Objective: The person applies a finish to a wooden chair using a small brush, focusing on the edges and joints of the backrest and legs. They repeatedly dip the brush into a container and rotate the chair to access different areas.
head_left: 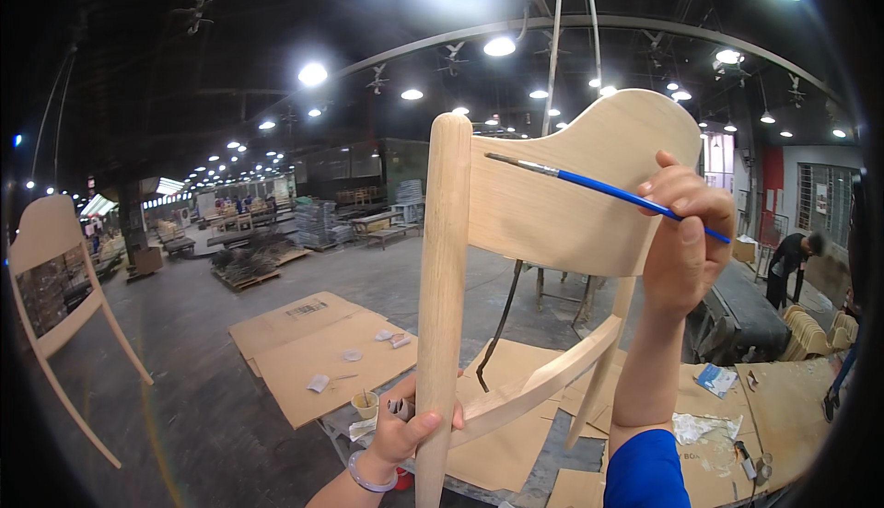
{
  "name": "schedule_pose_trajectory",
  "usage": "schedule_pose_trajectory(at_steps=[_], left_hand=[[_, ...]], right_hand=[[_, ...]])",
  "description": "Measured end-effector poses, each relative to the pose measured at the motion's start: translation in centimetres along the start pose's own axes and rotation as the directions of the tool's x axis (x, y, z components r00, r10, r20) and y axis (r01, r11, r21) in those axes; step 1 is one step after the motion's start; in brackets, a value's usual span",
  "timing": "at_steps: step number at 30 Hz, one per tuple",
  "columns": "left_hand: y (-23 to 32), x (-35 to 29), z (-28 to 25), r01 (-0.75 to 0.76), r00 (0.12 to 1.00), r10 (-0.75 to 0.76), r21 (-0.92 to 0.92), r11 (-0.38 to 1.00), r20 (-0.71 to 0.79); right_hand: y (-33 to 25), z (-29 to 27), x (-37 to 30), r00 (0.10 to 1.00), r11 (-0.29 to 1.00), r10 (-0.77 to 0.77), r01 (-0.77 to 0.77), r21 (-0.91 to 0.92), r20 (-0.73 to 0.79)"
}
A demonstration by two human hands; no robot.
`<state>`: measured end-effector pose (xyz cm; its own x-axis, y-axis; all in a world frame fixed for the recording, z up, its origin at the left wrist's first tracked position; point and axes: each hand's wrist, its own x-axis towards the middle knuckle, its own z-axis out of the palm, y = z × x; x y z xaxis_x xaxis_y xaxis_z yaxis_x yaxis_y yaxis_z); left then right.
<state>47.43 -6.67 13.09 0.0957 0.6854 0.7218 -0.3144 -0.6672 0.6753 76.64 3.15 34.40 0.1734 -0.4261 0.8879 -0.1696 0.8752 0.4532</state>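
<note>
Right hand [683,232] grip pinching blue brush [589,184], tip on chair back [562,204], left hand [401,430] clasping chair post [442,305]

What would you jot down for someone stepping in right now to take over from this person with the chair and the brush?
Left hand: gripped round the lower part of the pale wooden chair frame's round post, holding the frame up off the floor.
Right hand: holds a thin blue-handled brush, tip resting on the upper left of the backrest panel.
Nearby: a small cup with a stick in it, on cardboard sheets below.
Done: no touched-up spots can be made out on the wood.
Left: cannot tell how much; the brush is at the backrest.
</note>
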Motion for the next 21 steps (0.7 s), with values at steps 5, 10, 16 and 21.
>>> schedule_pose_trajectory(at_steps=[5,10,16,21], left_hand=[[0.4,-0.1,-0.7,-0.009,1.000,0.009,0.058,0.998,-0.013],[0.3,-0.3,-1.1,0.003,1.000,-0.002,0.075,0.997,-0.019],[-0.4,0.1,-1.8,0.007,1.000,-0.007,0.052,0.999,-0.008],[-1.3,0.3,-2.6,0.025,1.000,-0.025,0.001,1.000,0.011]], right_hand=[[0.7,0.8,0.5,1.000,1.000,-0.014,0.014,-0.006,0.023],[1.0,1.3,0.4,1.000,1.000,-0.022,0.022,-0.016,0.009],[1.7,1.8,0.0,0.999,0.998,-0.032,0.034,-0.056,0.034],[2.2,2.4,-0.5,0.998,0.997,-0.022,0.026,-0.078,0.050]])
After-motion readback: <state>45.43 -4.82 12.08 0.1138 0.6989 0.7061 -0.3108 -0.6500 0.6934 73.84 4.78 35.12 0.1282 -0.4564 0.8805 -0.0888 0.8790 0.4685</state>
